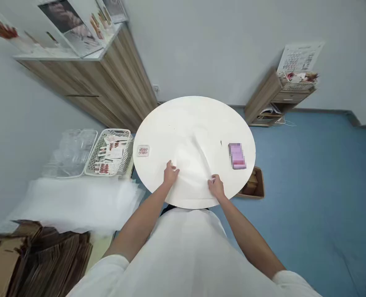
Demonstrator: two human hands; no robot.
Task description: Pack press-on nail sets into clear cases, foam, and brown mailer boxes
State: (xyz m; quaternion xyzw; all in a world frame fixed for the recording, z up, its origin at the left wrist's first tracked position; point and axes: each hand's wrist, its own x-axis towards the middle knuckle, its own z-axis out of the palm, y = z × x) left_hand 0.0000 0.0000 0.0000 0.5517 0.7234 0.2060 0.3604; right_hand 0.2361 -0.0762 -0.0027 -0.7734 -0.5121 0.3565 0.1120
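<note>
Head: thin, translucent white sheet mid-way on oval white counter. Right hand pinches its raised edge; left hand at opposite edge, fingers narrow, can't tell if gripping. Spacing probably keeps it spread.

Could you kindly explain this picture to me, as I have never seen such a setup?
There is no machine here: a camera worn on a person's head looks forward and down. The right hand pinches a thin whitish sheet over a rounded white table; the left hand is also low over the table, its grip unclear. Also on the table are a small clear pack with reddish pieces at left, a blurred purple item at right, and a tiny dark object.
</note>
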